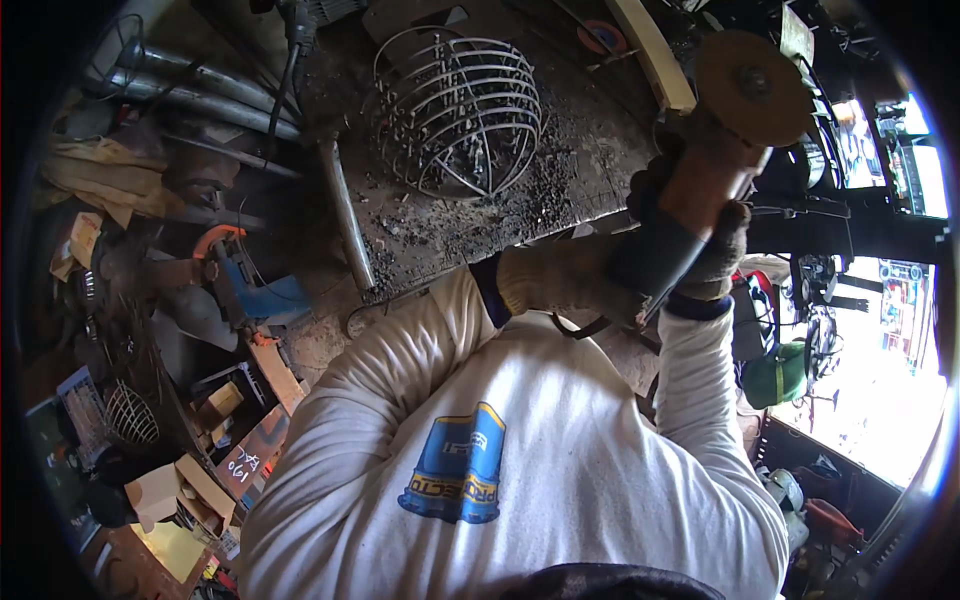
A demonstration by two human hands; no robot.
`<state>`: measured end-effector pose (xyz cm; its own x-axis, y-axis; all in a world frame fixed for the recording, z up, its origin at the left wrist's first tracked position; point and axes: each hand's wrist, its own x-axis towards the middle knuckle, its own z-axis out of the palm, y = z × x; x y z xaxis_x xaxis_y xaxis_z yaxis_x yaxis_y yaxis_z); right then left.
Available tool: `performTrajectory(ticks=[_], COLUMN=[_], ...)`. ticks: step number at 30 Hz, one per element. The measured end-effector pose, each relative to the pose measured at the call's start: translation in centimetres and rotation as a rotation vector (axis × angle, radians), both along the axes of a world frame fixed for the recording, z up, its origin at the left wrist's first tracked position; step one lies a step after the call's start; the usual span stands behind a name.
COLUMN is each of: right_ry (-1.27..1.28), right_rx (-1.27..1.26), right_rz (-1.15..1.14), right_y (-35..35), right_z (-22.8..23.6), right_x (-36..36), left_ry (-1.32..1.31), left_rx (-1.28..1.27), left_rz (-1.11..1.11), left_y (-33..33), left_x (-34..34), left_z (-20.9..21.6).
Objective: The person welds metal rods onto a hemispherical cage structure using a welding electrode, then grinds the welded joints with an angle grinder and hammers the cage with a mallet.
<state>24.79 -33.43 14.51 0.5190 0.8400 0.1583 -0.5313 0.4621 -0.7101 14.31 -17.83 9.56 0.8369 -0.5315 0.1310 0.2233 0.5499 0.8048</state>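
Both of my hands wear dark work gloves and hold one angle grinder [705, 185], raised at the right of the bench. Its round tan disc [735, 75] points up and away from me, clear of the wire cage. From the left, my left hand [640, 195] reaches across and grips the grinder's far side, its fingers partly in shadow. On the near right side, my right hand [724, 252] is closed around the body by the dark rear handle. A rounded metal wire cage [465, 115] lies on the bench, apart from both hands.
Dark grit covers the metal workbench [590, 180]. A metal tube [347, 215] lies along its left edge. Pipes [200, 90], cardboard boxes [180, 490] and another wire cage [131, 415] crowd the left. A long tan bar [655, 55] lies behind the grinder; a green bag [775, 378] is at right.
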Motion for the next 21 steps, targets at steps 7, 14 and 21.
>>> performTrajectory(ticks=[7,14,21], right_ry=[-0.079,-0.121,-0.148], right_rx=[-0.384,-0.422,-0.516], right_rz=[-0.433,-0.401,-0.463], right_y=[0.2,-0.7,-2.6], right_z=[-0.3,-0.9,-1.5], right_x=[-3.7,-2.9,-2.0], left_ry=[-0.112,-0.068,-0.036], left_rx=[0.368,0.407,0.606], left_rz=[0.692,0.845,0.901], left_y=[-3.5,-5.7,-10.0], left_x=[-1.8,-2.0,-0.4], left_z=[1.1,-0.4,-2.6])
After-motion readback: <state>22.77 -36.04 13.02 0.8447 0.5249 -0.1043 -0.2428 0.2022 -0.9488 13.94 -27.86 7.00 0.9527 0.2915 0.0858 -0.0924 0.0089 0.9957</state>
